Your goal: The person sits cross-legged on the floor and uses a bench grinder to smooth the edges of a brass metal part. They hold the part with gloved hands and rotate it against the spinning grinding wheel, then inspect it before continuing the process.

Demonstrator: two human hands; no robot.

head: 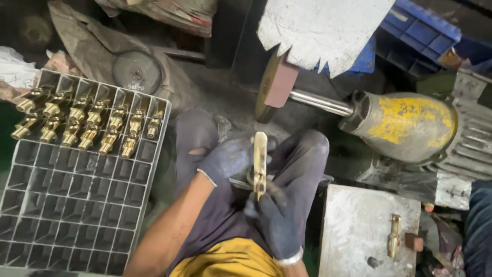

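While clamped in both gloved grips, left hand (228,160) at mid-length and right hand (277,215) at the lower end, brass fitting (260,161) upright over the lap, just below grinding wheel (274,87); gridded tray (77,195) of brass parts (84,123) beside.

Both hands gloved in dark blue fabric, held over the lap. Left hand (228,160) grips the middle of a long, shiny brass fitting (260,164); right hand (277,213) holds its lower end, fitting upright w/ top pointing at a round buffing wheel (274,87) on a steel shaft. Shaft runs to a grey motor w/ worn yellow housing (410,125).

Grey plastic compartment tray (66,205) at left: approx. two rows of polished brass parts (87,125) along its far edge, one per cell. At right, a scuffed white metal block (359,231) carries another brass fitting (393,236) near its right edge.
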